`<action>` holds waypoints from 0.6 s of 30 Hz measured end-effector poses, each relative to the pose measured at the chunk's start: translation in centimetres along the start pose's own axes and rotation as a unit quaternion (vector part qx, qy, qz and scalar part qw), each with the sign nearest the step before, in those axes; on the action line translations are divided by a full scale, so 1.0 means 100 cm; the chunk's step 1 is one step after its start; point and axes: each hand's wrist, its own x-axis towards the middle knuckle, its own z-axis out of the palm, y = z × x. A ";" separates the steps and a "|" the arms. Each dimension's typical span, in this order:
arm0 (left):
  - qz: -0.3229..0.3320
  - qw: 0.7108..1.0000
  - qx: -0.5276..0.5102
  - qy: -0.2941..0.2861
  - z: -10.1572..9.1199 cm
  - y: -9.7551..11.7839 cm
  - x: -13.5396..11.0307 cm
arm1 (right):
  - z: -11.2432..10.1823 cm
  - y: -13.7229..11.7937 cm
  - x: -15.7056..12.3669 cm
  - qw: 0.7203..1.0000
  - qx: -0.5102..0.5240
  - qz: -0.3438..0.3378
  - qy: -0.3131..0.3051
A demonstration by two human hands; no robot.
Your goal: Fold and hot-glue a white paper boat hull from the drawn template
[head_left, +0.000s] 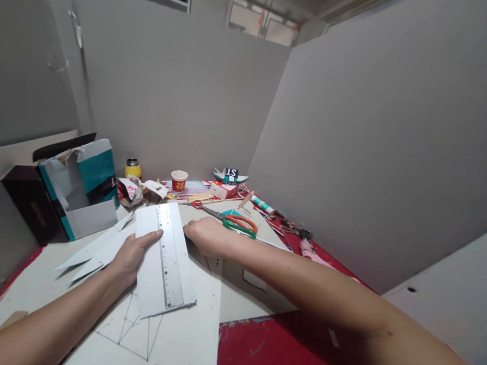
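A white paper sheet (pixel 152 278) lies on the table with a clear ruler (pixel 170 260) laid along it. My left hand (pixel 131 255) rests on the left edge of the sheet, thumb stretched onto the paper, fingers under or beside it. My right hand (pixel 206 236) is curled at the sheet's right edge, fingers closed against the paper near the ruler; what it pinches is hidden. Beneath the sheet lies a larger white board (pixel 138 329) with pencilled triangle lines.
Scissors with orange and green handles (pixel 235 223) lie just beyond my right hand. An open teal and white box (pixel 80 190) stands at the left. A yellow jar (pixel 132 168), a paper cup (pixel 179 180), a glue stick (pixel 262 205) and scraps crowd the back. Grey walls enclose the red table (pixel 284 348).
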 end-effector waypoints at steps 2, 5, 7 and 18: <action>0.000 1.000 0.000 -0.003 0.000 -0.001 0.000 | 0.000 0.006 0.001 0.999 0.035 0.033 0.022; -0.001 1.000 0.002 -0.006 0.000 -0.001 0.001 | -0.006 0.018 0.000 0.989 0.111 0.082 0.055; -0.003 1.000 0.005 -0.006 0.000 -0.001 0.002 | -0.012 0.025 -0.003 0.976 0.177 0.105 0.077; -0.021 0.999 0.024 -0.004 0.001 0.002 0.001 | 0.003 0.075 -0.017 0.806 0.480 0.274 0.214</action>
